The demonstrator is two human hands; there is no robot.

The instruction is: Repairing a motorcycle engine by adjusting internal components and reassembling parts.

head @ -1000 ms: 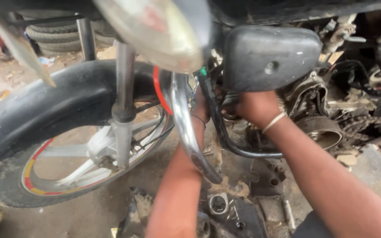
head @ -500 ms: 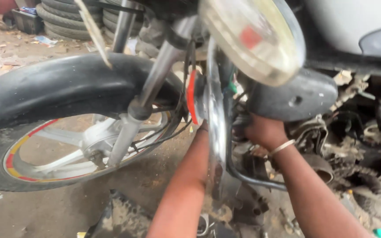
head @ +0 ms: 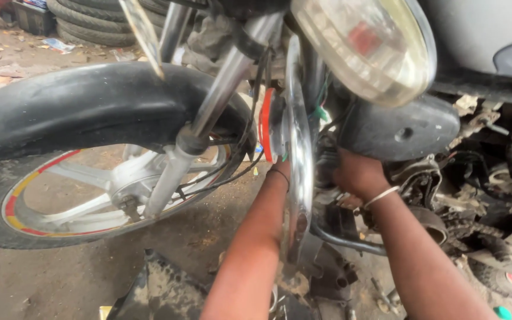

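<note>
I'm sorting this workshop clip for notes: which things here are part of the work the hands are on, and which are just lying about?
In the work:
left hand, mostly hidden behind the chrome guard bar
right hand, at the engine

Lying about:
stacked tyres
litter on the ground
dark panel on the ground

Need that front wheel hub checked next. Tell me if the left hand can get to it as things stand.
Probably yes. The left hand is tucked behind the chrome crash guard, but the front wheel hub lies open beside the fork leg, nothing covering it.
</note>
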